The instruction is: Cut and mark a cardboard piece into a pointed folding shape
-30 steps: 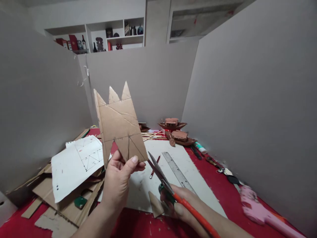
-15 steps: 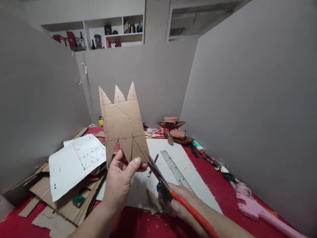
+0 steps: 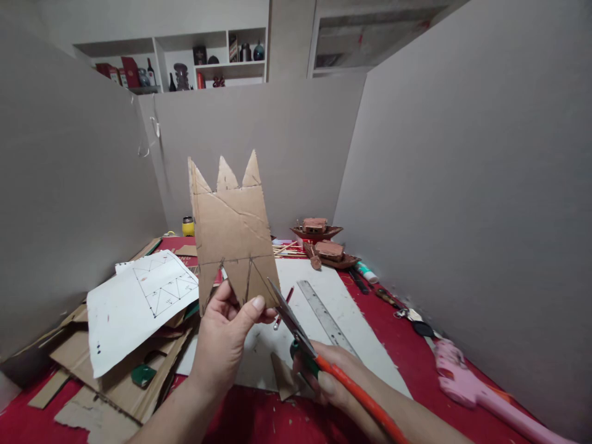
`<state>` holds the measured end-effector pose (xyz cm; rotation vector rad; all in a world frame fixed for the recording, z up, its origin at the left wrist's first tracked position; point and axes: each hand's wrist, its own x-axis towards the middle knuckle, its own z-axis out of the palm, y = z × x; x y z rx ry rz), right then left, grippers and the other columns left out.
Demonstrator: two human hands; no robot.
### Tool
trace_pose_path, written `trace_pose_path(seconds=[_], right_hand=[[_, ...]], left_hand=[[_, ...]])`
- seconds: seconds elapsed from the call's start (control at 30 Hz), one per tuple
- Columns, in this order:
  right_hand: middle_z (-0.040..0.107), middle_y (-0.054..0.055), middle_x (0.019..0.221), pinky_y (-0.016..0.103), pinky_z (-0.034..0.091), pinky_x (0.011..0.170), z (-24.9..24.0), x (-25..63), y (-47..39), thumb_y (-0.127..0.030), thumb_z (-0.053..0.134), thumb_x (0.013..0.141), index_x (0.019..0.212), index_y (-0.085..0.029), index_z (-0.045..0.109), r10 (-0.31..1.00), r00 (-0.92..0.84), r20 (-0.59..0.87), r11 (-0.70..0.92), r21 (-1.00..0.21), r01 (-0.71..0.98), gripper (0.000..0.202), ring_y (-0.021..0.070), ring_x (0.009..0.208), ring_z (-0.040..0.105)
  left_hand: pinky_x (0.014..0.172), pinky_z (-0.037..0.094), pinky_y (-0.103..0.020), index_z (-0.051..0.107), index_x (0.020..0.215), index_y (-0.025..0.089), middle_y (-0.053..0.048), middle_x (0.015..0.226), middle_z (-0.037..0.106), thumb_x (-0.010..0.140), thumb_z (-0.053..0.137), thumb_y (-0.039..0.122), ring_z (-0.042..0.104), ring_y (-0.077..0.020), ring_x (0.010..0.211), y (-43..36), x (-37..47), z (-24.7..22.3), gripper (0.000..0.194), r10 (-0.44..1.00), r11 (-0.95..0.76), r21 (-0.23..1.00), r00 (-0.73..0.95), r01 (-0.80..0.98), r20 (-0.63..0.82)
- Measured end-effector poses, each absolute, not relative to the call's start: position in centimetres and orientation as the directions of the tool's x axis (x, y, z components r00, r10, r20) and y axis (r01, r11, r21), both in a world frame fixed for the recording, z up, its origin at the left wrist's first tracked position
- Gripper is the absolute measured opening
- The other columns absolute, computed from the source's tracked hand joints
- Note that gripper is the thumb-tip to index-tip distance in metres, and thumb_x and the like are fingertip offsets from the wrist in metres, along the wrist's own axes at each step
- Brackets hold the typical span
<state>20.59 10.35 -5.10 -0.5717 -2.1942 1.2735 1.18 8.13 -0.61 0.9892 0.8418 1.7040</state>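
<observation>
My left hand (image 3: 231, 324) pinches the lower edge of a piece of cardboard (image 3: 235, 225) and holds it upright. Three pointed teeth stand along its top. Pencil lines mark zigzags near the bottom, where one notch is open above my fingers. In my right hand (image 3: 330, 376) is a pair of scissors (image 3: 296, 330) with orange and green handles. Their blades reach the cardboard's lower right corner, close to my left thumb. How far the blades are apart is hard to see. Part of the right-hand fingers is hidden behind the handles.
A steel ruler (image 3: 326, 317) and a dark red pencil (image 3: 284, 308) lie on a white board (image 3: 370, 351). Left are a paper with a drawn pattern (image 3: 143, 308) and cardboard scraps (image 3: 69, 351). Model boats (image 3: 330, 253) stand at the back; a pink glue gun (image 3: 457, 376) lies right.
The cardboard sits slightly further right in view, and the scissor blades overlap its lower right corner a little more. The background has shifted slightly left. Both hands keep their grip.
</observation>
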Motion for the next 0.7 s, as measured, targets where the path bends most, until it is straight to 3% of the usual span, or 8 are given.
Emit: trace_pose_path(seconds=[0.47,0.7], right_hand=[[0.04,-0.002,0.071,0.026,0.032,0.057,-5.49,20.73,10.2,-0.065,0.036,0.093,0.08,-0.021,0.046,0.625,-0.729,0.279,0.484,-0.872,0.081,0.047,0.0142,0.063,0.032],[0.052,0.002,0.079,0.027,0.04,0.064,-5.31,20.67,10.2,-0.066,0.039,0.092,0.087,-0.018,0.056,0.623,-0.735,0.268,0.472,-0.878,0.079,0.051,0.0162,0.069,0.043]], left_hand=[[0.067,0.057,-0.022,0.069,0.099,0.02,0.001,0.084,0.075,0.073,0.081,0.026,0.069,-0.0103,0.064,8.11,1.25,-0.65,0.029,0.949,-0.307,0.866,-0.199,-0.395,0.246],[0.064,0.057,-0.02,0.068,0.1,0.02,0.001,0.084,0.075,0.074,0.081,0.023,0.069,-0.0098,0.062,8.03,1.34,-0.51,0.029,0.95,-0.31,0.853,-0.177,-0.421,0.258]])
